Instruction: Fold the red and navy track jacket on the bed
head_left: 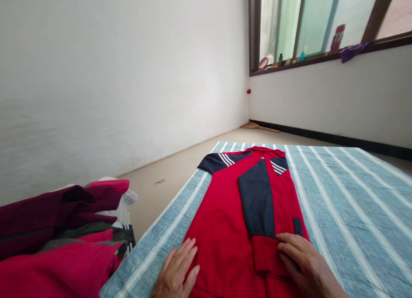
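Note:
A red jacket (222, 203) with dark navy panels and white stripes lies spread on a blue-and-white striped cloth (341, 195). Its right sleeve (257, 195) is folded inward over the body, with the red cuff (268, 255) toward me. The other sleeve (212, 162) reaches out to the left. My left hand (177, 270) rests flat on the jacket's lower left edge, fingers stretched out. Across the folded cuff lies my right hand (302, 261), its fingers extended and touching the fabric. The jacket's bottom hem runs out of view.
A heap of clothes (61, 229) in maroon, pink and dark colours lies at the left. A broom (260, 127) is on the floor by the far corner. The windowsill holds a round red mirror (263, 63), a bottle (337, 38) and a purple cloth (352, 52).

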The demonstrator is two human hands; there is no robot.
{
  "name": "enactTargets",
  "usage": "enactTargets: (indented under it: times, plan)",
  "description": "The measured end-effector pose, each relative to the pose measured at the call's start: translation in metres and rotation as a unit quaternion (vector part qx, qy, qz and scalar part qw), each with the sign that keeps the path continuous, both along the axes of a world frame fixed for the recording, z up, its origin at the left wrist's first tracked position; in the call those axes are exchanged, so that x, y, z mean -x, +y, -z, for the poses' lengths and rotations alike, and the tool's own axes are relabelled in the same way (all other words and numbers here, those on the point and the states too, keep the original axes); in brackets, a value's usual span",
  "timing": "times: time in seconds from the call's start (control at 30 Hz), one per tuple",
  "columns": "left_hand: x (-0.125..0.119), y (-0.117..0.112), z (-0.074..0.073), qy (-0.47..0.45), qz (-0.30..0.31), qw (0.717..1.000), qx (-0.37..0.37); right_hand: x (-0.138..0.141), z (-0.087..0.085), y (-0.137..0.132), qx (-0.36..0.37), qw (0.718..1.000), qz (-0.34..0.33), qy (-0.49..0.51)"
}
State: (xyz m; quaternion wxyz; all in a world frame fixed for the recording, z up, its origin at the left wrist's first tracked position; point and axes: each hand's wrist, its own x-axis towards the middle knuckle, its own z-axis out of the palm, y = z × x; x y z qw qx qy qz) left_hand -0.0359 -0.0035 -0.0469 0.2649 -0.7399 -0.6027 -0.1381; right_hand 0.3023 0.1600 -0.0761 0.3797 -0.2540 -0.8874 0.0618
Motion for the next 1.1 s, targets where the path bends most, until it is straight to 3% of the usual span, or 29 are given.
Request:
enactTargets:
  times: [1.1]
  plan:
    - [0.0002, 0.0000, -0.0001, -0.026, 0.002, 1.000, 0.003, 0.0001, 0.0003, -0.0007, 0.009, 1.000, 0.002, 0.001]
